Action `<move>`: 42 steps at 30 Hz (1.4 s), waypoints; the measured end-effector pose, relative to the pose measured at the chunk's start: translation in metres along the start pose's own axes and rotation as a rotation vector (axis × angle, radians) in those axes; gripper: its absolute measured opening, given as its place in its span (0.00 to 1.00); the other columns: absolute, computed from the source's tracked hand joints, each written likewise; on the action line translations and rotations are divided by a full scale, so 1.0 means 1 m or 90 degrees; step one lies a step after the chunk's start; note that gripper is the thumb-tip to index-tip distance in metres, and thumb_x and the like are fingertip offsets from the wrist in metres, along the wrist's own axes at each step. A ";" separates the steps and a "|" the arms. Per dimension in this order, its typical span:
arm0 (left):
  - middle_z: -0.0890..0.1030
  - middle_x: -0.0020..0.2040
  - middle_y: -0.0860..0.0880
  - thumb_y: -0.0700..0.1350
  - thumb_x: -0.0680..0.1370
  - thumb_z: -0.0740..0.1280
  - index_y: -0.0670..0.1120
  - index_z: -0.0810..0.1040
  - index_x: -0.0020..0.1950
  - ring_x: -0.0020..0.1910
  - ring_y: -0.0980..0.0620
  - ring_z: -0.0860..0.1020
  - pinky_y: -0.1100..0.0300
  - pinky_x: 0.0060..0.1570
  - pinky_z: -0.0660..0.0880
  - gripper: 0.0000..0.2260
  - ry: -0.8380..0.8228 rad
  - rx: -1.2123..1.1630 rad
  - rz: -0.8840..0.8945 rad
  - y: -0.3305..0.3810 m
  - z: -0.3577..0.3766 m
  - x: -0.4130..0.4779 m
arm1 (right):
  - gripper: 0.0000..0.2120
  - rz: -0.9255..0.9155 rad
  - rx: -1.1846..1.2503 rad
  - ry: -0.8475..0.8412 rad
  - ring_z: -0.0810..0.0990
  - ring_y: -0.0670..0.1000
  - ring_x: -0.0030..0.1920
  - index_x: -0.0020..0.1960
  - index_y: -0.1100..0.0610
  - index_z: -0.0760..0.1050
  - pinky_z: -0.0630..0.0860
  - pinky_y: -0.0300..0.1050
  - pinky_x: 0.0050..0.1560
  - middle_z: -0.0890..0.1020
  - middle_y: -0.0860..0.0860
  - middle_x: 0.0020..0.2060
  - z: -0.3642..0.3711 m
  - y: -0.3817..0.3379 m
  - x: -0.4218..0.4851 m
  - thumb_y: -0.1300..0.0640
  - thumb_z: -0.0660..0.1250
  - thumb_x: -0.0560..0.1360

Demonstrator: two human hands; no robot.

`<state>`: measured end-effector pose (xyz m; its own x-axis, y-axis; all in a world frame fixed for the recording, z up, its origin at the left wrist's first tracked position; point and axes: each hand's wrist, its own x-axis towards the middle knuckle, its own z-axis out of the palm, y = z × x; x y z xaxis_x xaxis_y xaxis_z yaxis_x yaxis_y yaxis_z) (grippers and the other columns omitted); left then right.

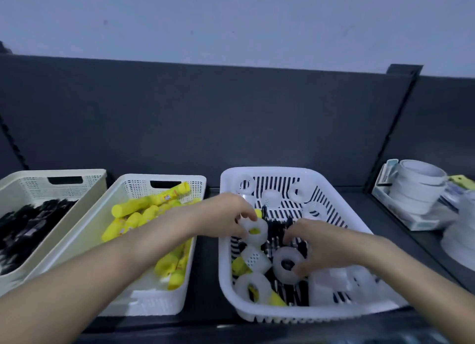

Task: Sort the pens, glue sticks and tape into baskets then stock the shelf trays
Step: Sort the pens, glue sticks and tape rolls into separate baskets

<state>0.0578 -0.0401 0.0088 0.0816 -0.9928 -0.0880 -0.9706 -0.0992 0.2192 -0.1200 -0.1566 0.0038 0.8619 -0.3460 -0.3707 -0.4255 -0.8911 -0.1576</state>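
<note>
A white slatted basket on the dark shelf holds a mix of clear tape rolls, black pens and yellow glue sticks. My left hand reaches into it and pinches a clear tape roll near the basket's left side. My right hand curls round another clear tape roll in the middle. To the left, a cream basket holds yellow glue sticks. A further cream basket at the far left holds black pens.
At the right, on a neighbouring shelf section, a stack of white tape rolls sits on a tray among plastic packaging. A dark back panel rises behind the baskets. A narrow strip of shelf separates the two nearer baskets.
</note>
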 end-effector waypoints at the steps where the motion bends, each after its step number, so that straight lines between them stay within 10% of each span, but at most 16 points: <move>1: 0.76 0.58 0.51 0.46 0.76 0.66 0.49 0.74 0.65 0.52 0.53 0.72 0.61 0.51 0.69 0.17 -0.030 0.019 0.009 0.004 0.004 0.005 | 0.25 0.004 0.009 0.008 0.75 0.48 0.55 0.62 0.46 0.70 0.75 0.49 0.57 0.74 0.43 0.56 0.003 0.003 -0.003 0.41 0.70 0.67; 5: 0.74 0.45 0.49 0.41 0.74 0.65 0.48 0.78 0.52 0.44 0.49 0.72 0.56 0.43 0.73 0.09 -0.061 0.127 0.025 0.010 0.010 0.023 | 0.17 -0.048 0.066 0.037 0.77 0.46 0.48 0.54 0.43 0.71 0.76 0.44 0.50 0.78 0.43 0.49 0.016 0.002 -0.006 0.41 0.68 0.68; 10: 0.78 0.52 0.48 0.42 0.78 0.60 0.43 0.78 0.51 0.49 0.48 0.75 0.56 0.43 0.72 0.08 0.055 0.135 -0.037 0.018 0.007 0.047 | 0.14 0.010 -0.002 0.155 0.76 0.53 0.48 0.54 0.53 0.73 0.72 0.47 0.45 0.79 0.49 0.48 0.005 0.012 0.007 0.48 0.63 0.71; 13: 0.74 0.57 0.47 0.43 0.79 0.59 0.44 0.76 0.57 0.57 0.48 0.73 0.57 0.48 0.71 0.10 0.160 0.158 -0.080 0.014 0.002 0.057 | 0.22 0.127 -0.023 0.232 0.73 0.55 0.59 0.66 0.54 0.67 0.73 0.49 0.55 0.75 0.53 0.58 -0.009 0.032 0.022 0.50 0.62 0.74; 17: 0.75 0.56 0.48 0.45 0.78 0.60 0.46 0.75 0.58 0.57 0.46 0.74 0.56 0.48 0.71 0.10 0.212 0.138 -0.153 -0.004 -0.003 0.047 | 0.17 -0.009 -0.027 0.255 0.71 0.53 0.63 0.65 0.55 0.71 0.70 0.49 0.62 0.74 0.51 0.63 -0.010 0.025 0.038 0.58 0.59 0.78; 24: 0.77 0.38 0.55 0.44 0.75 0.65 0.48 0.81 0.46 0.41 0.53 0.73 0.60 0.42 0.71 0.06 0.087 0.074 -0.114 -0.002 -0.001 0.015 | 0.26 -0.222 -0.138 0.077 0.73 0.56 0.61 0.67 0.50 0.71 0.73 0.53 0.59 0.75 0.52 0.63 0.010 -0.003 0.070 0.69 0.56 0.72; 29: 0.74 0.34 0.58 0.45 0.75 0.66 0.47 0.82 0.47 0.41 0.53 0.76 0.62 0.38 0.69 0.06 0.054 0.022 -0.130 -0.004 0.003 0.010 | 0.20 -0.211 -0.444 0.147 0.68 0.54 0.59 0.67 0.47 0.68 0.66 0.48 0.57 0.71 0.53 0.59 0.006 -0.002 0.071 0.60 0.58 0.76; 33: 0.82 0.44 0.51 0.46 0.75 0.67 0.46 0.82 0.49 0.45 0.52 0.78 0.58 0.44 0.75 0.07 -0.021 0.038 -0.085 0.005 0.004 0.007 | 0.12 -0.144 -0.286 0.139 0.71 0.52 0.56 0.60 0.50 0.71 0.67 0.48 0.61 0.75 0.49 0.55 0.000 0.022 0.061 0.57 0.60 0.77; 37: 0.78 0.57 0.50 0.47 0.74 0.69 0.48 0.71 0.67 0.54 0.51 0.76 0.59 0.50 0.73 0.22 -0.268 0.053 -0.050 0.021 0.008 0.012 | 0.04 -0.121 -0.044 0.196 0.74 0.56 0.43 0.51 0.52 0.66 0.71 0.52 0.45 0.77 0.53 0.40 -0.011 0.033 0.036 0.53 0.56 0.79; 42: 0.72 0.44 0.56 0.51 0.72 0.71 0.55 0.70 0.67 0.42 0.57 0.70 0.67 0.36 0.65 0.24 -0.256 0.001 -0.043 0.025 0.011 0.021 | 0.05 -0.181 0.026 0.180 0.75 0.48 0.46 0.54 0.48 0.69 0.74 0.46 0.49 0.76 0.44 0.45 -0.018 0.031 -0.009 0.52 0.60 0.78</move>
<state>0.0327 -0.0630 0.0013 0.0510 -0.8786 -0.4749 -0.9664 -0.1634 0.1985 -0.1358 -0.1861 0.0190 0.9863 -0.1592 -0.0420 -0.1647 -0.9526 -0.2559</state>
